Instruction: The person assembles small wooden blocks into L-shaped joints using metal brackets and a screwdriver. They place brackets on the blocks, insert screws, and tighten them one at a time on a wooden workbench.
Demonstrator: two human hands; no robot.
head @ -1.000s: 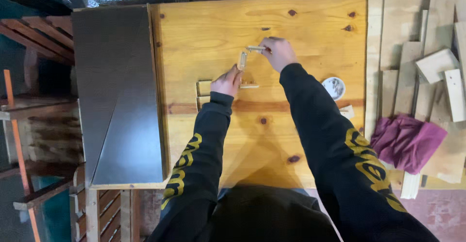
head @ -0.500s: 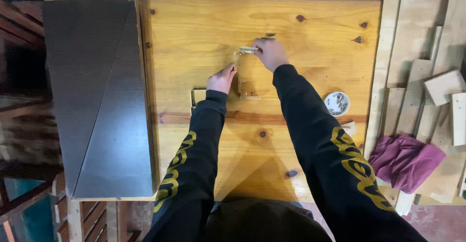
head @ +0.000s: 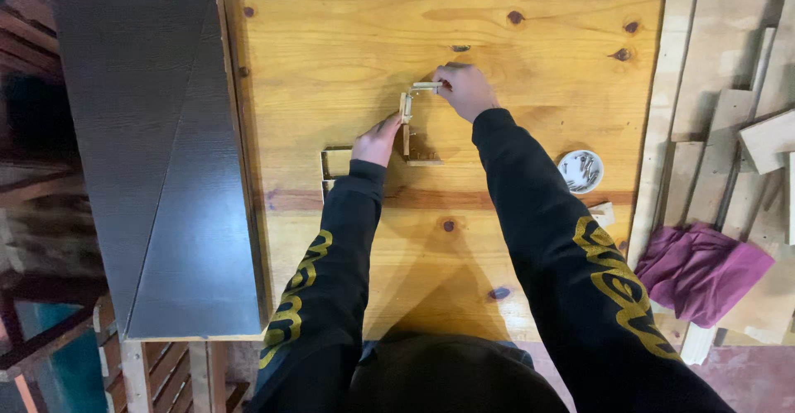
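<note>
The person's left hand [head: 377, 140] is gripping the lower part of a small pale wooden frame piece [head: 407, 119] that is standing upright near the middle of the knotty yellow pine desk [head: 530, 40], its fingers closed around the thin upright strip. The right hand [head: 465, 90] is pinching the short horizontal wooden strip [head: 424, 87] at the top of that frame, fingers pressed together on its far end. A flat base strip of the same piece is lying on the desk just under the hands.

Just left of the left wrist, a small open rectangular wooden frame [head: 335, 163] is lying flat. Right of the right forearm, a small round white dish of metal screws [head: 580, 170] is sitting near the desk edge. A dark grey angled panel [head: 149, 156] is covering the left side. A crumpled purple cloth [head: 704, 268] is resting on loose pale boards [head: 737, 65] at the right.
</note>
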